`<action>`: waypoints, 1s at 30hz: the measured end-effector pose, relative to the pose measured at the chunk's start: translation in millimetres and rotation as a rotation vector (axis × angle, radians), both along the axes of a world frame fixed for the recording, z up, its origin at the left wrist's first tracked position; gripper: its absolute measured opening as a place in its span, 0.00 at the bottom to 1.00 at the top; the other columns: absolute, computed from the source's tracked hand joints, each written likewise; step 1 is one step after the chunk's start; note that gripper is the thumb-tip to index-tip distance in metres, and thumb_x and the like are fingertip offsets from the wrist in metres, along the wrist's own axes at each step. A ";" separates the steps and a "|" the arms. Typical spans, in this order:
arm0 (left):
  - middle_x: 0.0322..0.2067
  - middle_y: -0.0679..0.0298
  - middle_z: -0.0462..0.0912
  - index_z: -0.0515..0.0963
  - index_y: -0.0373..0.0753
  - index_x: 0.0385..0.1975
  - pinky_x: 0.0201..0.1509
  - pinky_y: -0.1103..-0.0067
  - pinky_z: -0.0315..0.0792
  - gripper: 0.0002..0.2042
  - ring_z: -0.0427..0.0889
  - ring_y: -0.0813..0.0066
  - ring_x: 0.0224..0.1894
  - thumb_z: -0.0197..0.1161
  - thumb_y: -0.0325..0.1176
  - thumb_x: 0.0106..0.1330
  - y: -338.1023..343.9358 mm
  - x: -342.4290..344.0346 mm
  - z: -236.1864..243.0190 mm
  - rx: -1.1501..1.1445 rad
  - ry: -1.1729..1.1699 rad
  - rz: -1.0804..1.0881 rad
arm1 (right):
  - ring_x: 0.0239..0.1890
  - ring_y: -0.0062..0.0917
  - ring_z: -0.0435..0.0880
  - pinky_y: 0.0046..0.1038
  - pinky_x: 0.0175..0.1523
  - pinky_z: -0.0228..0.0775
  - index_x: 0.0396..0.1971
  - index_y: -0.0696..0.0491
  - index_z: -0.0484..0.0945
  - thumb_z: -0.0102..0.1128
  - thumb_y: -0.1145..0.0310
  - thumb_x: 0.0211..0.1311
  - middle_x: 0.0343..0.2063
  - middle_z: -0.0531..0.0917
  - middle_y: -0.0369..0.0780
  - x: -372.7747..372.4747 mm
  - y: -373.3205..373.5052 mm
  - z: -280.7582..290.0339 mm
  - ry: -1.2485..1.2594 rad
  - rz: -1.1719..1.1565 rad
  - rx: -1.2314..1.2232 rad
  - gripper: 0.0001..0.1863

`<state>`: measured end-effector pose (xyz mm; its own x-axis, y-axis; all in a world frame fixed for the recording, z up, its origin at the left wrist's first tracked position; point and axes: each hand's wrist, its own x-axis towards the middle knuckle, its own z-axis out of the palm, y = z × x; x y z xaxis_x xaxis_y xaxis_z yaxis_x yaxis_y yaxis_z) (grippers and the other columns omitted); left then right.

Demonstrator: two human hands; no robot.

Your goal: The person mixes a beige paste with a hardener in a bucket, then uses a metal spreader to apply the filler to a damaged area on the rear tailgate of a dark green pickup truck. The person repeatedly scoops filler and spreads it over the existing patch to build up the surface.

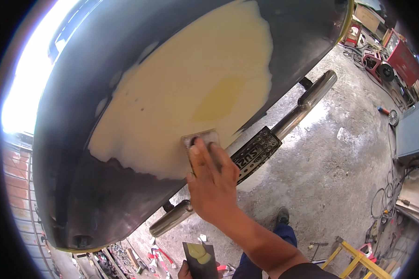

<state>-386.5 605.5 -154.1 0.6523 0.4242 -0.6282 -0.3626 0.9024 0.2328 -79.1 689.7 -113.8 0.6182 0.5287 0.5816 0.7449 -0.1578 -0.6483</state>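
Observation:
A dark vehicle panel (284, 42) bears a broad, ragged-edged patch of cream body filler (172, 88). Within that patch lies a yellower smear (219, 98). My right hand (212, 179) reaches across from the lower right, its fingers closed on a small flat greyish spreader (201, 138), which they press against the lower part of the filler. At the bottom edge, my left hand (185, 270) grips a dark flat mixing board (200, 260) carrying yellow-green filler (199, 252). Only a few fingers of that hand show.
Below the panel runs a metal side step bar (291, 122) with a black tread, close under my right wrist. Tools (160, 255) are strewn on the concrete floor (330, 153) at lower left. A yellow metal frame (354, 257) stands lower right, with cables and a red machine (404, 59) farther right.

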 end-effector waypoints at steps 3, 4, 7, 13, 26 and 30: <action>0.62 0.51 0.66 0.52 0.39 0.68 0.49 0.35 0.68 0.37 0.72 0.40 0.58 0.46 0.59 0.68 -0.9 -0.1 2.6 0.030 -0.015 -0.033 | 0.59 0.44 0.65 0.42 0.59 0.57 0.62 0.58 0.65 0.55 0.73 0.59 0.62 0.69 0.45 35.0 -10.7 9.9 0.060 -0.080 0.113 0.29; 0.62 0.51 0.66 0.52 0.39 0.68 0.49 0.35 0.67 0.37 0.72 0.40 0.58 0.46 0.59 0.68 -1.5 -0.3 3.6 0.023 -0.015 -0.030 | 0.59 0.45 0.65 0.43 0.60 0.56 0.63 0.58 0.63 0.54 0.73 0.59 0.63 0.68 0.46 53.6 -11.0 16.1 0.052 -0.105 0.155 0.30; 0.62 0.50 0.66 0.52 0.39 0.68 0.50 0.35 0.67 0.37 0.71 0.40 0.58 0.47 0.59 0.68 -3.5 -2.6 4.6 0.003 -0.024 -0.007 | 0.60 0.47 0.63 0.46 0.63 0.54 0.65 0.60 0.59 0.52 0.73 0.61 0.63 0.66 0.48 89.9 -0.2 33.7 0.064 -0.143 0.241 0.31; 0.62 0.50 0.67 0.53 0.40 0.68 0.50 0.34 0.66 0.37 0.72 0.40 0.58 0.45 0.60 0.67 -3.8 -11.7 1.1 -0.032 -0.034 0.031 | 0.60 0.49 0.62 0.45 0.66 0.51 0.66 0.63 0.56 0.51 0.74 0.61 0.62 0.64 0.55 51.9 14.1 31.7 0.043 -0.034 0.206 0.32; 0.61 0.49 0.67 0.53 0.39 0.68 0.51 0.34 0.65 0.38 0.72 0.40 0.58 0.46 0.60 0.67 -4.0 -15.5 -0.2 0.001 -0.004 -0.020 | 0.62 0.46 0.62 0.45 0.64 0.53 0.63 0.61 0.61 0.54 0.69 0.61 0.65 0.64 0.49 -4.0 -4.3 5.7 0.082 0.057 -0.054 0.30; 0.61 0.48 0.67 0.53 0.37 0.68 0.51 0.34 0.65 0.38 0.71 0.39 0.58 0.48 0.59 0.67 -4.3 -14.2 1.7 -0.001 -0.022 -0.014 | 0.62 0.46 0.64 0.42 0.64 0.55 0.63 0.59 0.63 0.55 0.71 0.59 0.63 0.68 0.49 70.0 -4.2 1.0 0.029 -0.163 0.248 0.30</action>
<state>-400.7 601.2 -152.3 0.6719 0.4139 -0.6142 -0.3547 0.9078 0.2237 -9.2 685.5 -112.8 0.7016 0.2654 0.6613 0.7032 -0.1079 -0.7028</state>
